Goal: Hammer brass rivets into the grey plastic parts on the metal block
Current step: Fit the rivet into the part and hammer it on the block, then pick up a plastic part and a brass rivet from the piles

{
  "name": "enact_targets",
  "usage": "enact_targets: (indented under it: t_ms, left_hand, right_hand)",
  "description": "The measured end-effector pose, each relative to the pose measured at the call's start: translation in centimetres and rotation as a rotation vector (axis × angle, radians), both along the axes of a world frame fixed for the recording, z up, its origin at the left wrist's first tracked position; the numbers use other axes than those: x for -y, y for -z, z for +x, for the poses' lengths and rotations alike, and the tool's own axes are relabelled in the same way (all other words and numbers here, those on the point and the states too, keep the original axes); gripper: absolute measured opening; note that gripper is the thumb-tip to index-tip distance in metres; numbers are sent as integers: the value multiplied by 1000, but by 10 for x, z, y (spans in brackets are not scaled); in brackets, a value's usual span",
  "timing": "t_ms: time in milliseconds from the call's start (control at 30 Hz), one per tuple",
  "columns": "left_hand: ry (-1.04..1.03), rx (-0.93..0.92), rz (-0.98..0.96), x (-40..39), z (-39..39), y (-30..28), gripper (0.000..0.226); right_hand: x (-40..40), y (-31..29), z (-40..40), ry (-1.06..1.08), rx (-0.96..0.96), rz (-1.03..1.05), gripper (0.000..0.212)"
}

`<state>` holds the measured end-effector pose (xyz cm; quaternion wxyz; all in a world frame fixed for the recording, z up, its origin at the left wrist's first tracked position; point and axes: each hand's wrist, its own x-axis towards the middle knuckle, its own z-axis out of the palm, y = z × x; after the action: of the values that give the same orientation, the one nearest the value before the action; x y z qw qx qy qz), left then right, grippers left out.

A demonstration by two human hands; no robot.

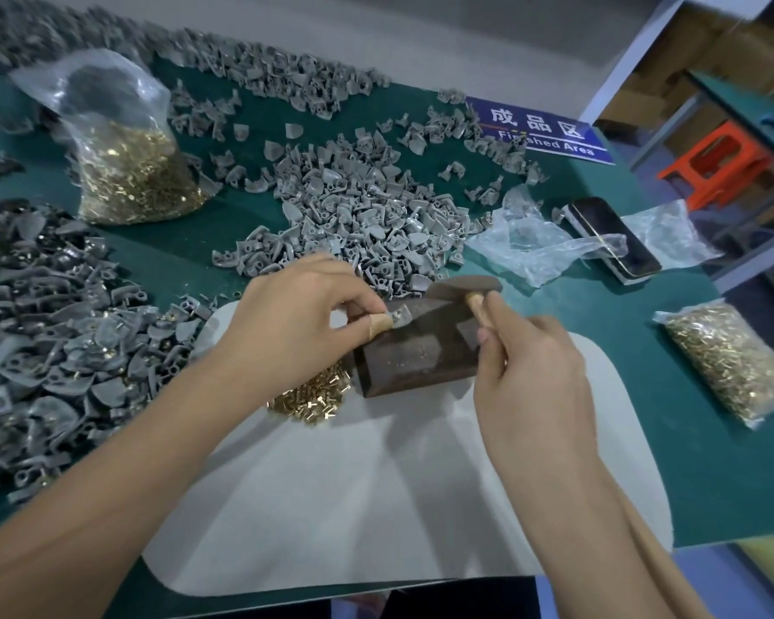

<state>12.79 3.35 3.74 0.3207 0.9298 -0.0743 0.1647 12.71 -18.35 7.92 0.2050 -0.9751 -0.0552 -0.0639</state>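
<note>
The left hand (296, 323) pinches a small grey plastic part (397, 315) on the dark metal block (421, 350); the right hand (528, 373) grips the wooden-handled hammer (463, 290). A glancing blow could strike the fingertips (378, 323).

metal block (416, 350): I see a dark, rust-brown block, flecked with brass dust, sitting on the white mat just right of the loose rivets
grey plastic part (397, 315): small and blurred, lying on the block's top left edge
hammer (465, 290): dark head blurred just above the block's far side, pale wooden handle slanting down toward me
loose brass rivets (309, 397): a shiny heap touching the block's left foot
grey plastic parts (358, 216): a big pile on the green tabletop behind the block
</note>
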Motion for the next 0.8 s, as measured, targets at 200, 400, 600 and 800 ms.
enact_targets:
  t_ms: [200, 400, 600, 800]
  left_hand:
    - [-214, 64, -217, -7, 1, -7, 7]
    - [-117, 46, -58, -19, -32, -27, 3]
    - [-129, -11, 49, -53, -73, -17, 8]
    - [-197, -29, 136, -100, -98, -19, 10]
  right_hand:
    - [-18, 12, -16, 48, -78, -78, 48]
    - [-35, -1, -13, -124, 206, 217, 26]
    - [-91, 11, -16, -396, 83, 345, 9]
    - [-139, 17, -23, -566, 30, 289, 7]
